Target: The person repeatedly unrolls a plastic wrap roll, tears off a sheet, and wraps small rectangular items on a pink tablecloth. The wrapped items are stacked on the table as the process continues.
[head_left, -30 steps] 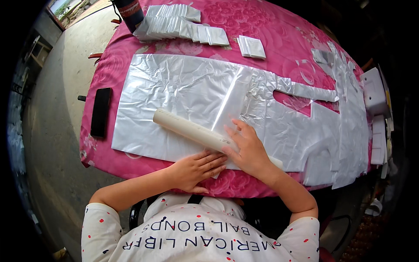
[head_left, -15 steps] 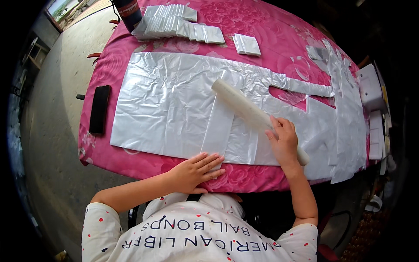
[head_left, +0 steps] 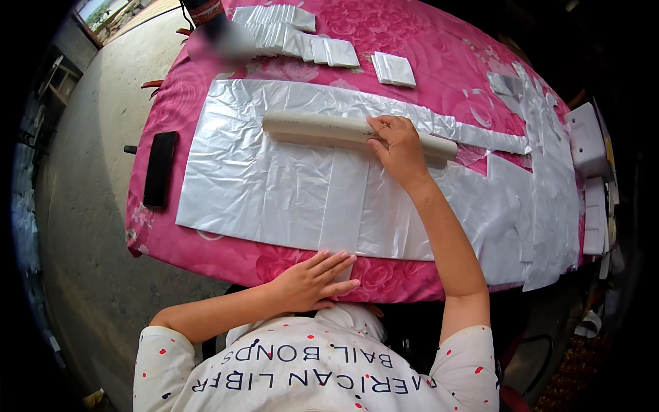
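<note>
A pale, cream-coloured tube [head_left: 309,126] lies nearly level across the upper part of a flat, silvery-white plastic bag [head_left: 226,165]. My right hand [head_left: 399,144] grips it right of its middle, fingers curled over the top. Down the middle of the bag runs a folded plastic strip [head_left: 341,206], its lower end reaching toward the table's near edge. There my left hand [head_left: 314,280] rests flat over the strip's end, fingers stretched and slightly apart. More plastic bags [head_left: 491,220] spread under and to the right of my right forearm.
The table wears a pink floral cloth [head_left: 384,281]. A black phone [head_left: 160,169] lies at the left. Rows of folded plastic packets [head_left: 302,42] and a smaller packet stack [head_left: 394,70] sit at the far side. White boxes [head_left: 589,141] stand at the right edge.
My right hand has carried the tube up and to the left, turning it from a steep slant to nearly level. My left hand has stayed by the near edge.
</note>
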`<state>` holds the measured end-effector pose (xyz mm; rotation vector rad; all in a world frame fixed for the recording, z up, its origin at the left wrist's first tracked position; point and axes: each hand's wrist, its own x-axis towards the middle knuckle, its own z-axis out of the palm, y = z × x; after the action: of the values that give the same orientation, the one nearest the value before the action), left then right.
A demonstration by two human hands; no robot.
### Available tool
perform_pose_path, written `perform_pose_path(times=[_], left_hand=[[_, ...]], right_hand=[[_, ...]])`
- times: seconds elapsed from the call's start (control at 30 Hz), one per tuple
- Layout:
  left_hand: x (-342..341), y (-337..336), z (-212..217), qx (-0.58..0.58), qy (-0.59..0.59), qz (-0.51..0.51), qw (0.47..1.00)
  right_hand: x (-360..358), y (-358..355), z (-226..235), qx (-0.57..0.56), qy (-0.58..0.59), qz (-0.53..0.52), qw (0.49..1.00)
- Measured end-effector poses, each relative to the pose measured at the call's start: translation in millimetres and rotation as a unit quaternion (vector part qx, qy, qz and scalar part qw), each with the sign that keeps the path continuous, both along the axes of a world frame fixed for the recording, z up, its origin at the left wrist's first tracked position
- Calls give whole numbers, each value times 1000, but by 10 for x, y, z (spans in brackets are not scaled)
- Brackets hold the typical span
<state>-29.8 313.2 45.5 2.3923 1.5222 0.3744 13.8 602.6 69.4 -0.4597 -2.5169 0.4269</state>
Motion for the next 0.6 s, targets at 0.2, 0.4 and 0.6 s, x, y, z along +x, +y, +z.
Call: perform_pose_path(times=[0.2,0.4,0.6], left_hand=[[-106,-106,-71,99,-80,10,992],[-245,-107,-2,123,-76,-28,989],[-352,-24,164,120,-227,-1,967]], right_hand=[[332,-514,104,-61,-6,127,990],[728,-1057,-5,-145,-69,233,959],[707,-1070,5,-159,-47,206,964]])
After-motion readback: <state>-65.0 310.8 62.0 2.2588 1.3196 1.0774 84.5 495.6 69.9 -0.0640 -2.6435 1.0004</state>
